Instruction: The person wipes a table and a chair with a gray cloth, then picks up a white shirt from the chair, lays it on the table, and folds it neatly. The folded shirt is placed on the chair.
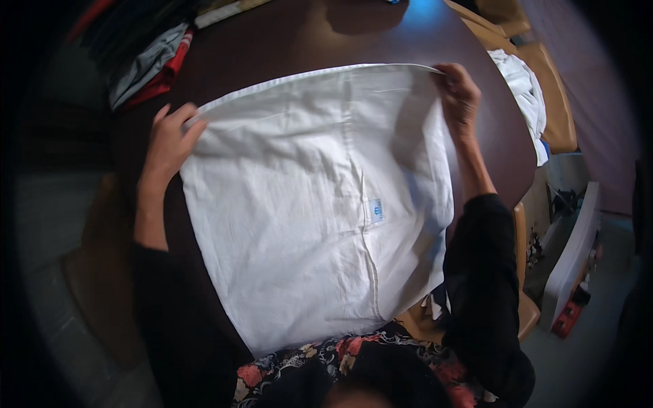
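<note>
A large white cloth with stitched seams (285,214) is spread over the dark table in front of me, its near end reaching my floral clothing. A small label with blue marks (376,210) is sewn beside a seam right of the middle. My left hand (173,132) grips the cloth's far left corner between thumb and fingers. At the far right corner, my right hand (457,94) pinches the edge, which looks slightly raised. Shadow and creases run down the cloth's right side.
The dark brown table (285,41) has a rounded edge. Folded grey and red clothes (158,66) lie at its far left. White fabric (520,92) rests on a tan chair (553,102) at the right. Another tan chair stands at the lower right, near a white bench-like object (571,260).
</note>
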Demonstrator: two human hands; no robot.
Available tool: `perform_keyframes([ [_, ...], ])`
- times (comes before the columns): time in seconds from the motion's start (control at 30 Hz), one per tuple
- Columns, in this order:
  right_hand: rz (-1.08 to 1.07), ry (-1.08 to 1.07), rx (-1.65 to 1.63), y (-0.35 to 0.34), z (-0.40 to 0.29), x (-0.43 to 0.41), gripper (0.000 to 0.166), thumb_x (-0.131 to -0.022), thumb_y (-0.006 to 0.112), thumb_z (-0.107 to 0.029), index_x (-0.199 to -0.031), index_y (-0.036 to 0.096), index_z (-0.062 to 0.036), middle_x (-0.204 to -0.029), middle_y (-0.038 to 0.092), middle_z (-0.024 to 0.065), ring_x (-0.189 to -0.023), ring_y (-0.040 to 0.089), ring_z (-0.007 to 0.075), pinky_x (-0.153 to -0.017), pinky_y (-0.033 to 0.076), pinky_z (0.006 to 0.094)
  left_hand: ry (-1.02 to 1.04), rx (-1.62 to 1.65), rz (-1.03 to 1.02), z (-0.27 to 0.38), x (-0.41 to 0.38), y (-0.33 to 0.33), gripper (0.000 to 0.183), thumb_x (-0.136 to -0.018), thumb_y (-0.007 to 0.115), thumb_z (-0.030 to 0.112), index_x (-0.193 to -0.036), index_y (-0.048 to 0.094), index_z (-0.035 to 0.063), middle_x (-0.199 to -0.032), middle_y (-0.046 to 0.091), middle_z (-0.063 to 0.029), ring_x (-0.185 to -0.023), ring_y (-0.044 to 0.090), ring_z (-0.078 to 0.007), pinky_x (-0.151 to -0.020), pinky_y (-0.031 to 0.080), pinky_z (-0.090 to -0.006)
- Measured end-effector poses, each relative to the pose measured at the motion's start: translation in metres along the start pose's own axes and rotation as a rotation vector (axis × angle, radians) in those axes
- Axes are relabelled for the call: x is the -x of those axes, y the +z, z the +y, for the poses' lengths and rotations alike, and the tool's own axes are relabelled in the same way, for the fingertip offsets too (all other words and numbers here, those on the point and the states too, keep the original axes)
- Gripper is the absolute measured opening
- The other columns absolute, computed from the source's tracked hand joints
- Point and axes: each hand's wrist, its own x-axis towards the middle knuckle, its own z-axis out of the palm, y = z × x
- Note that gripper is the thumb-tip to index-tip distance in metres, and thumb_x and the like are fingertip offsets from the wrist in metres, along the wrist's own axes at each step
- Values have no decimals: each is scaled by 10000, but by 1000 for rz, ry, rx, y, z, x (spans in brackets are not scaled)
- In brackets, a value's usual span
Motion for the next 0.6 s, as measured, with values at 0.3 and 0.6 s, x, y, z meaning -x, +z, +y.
perform_keyframes([
  [0.3, -244, 31, 289, 64, 53, -4, 119, -713, 606, 9, -804, 642, -59, -756, 614, 73, -665, 577, 212, -611, 457, 297, -74, -124, -8, -24, 29, 5, 131, -793, 559, 145, -774, 526, 21, -714, 561, -94, -695, 553, -265, -961, 294, -460],
  [0.6, -324, 6, 350, 59, 47, -12, 103, -731, 618, -18, -818, 645, -66, -751, 587, 59, -658, 568, 181, -609, 455, 302, -58, -177, 204, -42, 30, 10, 122, -871, 489, 141, -826, 531, 36, -743, 566, -52, -675, 546, -220, -941, 326, -441],
])
